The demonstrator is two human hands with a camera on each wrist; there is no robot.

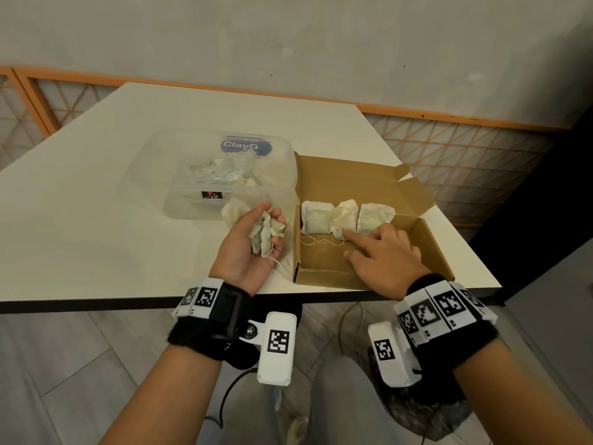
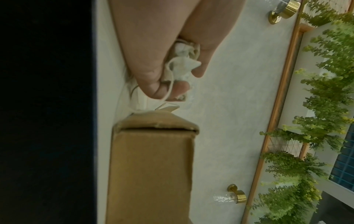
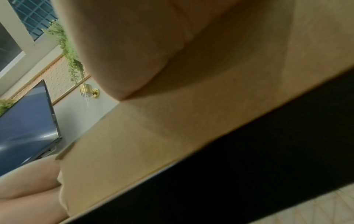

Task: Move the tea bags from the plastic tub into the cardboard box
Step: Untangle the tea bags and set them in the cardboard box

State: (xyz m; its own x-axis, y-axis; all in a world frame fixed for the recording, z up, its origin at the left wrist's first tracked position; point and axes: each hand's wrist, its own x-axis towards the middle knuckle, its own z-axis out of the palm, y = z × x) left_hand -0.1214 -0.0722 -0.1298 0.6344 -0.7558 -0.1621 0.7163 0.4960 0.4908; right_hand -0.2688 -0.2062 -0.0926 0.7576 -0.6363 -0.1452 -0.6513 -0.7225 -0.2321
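The clear plastic tub (image 1: 179, 175) stands at mid-table with tea bags and crumpled wrap (image 1: 224, 171) inside. Right of it lies the open cardboard box (image 1: 430, 239), with three tea bags (image 1: 316, 216) in a row along its far side. My left hand (image 1: 253, 239) is palm up between tub and box and grips a bunch of tea bags (image 1: 266, 234); the left wrist view shows those tea bags (image 2: 182, 65) in the curled fingers (image 2: 149, 78), above the box's corner (image 2: 153, 166). My right hand (image 1: 382, 252) is inside the box, its straight index finger touching the middle tea bag (image 1: 345, 216).
The white table's (image 1: 96, 220) front edge runs just under both wrists; its right edge is close to the box. An orange lattice screen (image 1: 465, 162) stands behind. A laptop (image 3: 28, 128) shows in the right wrist view beyond the box wall (image 3: 191, 121).
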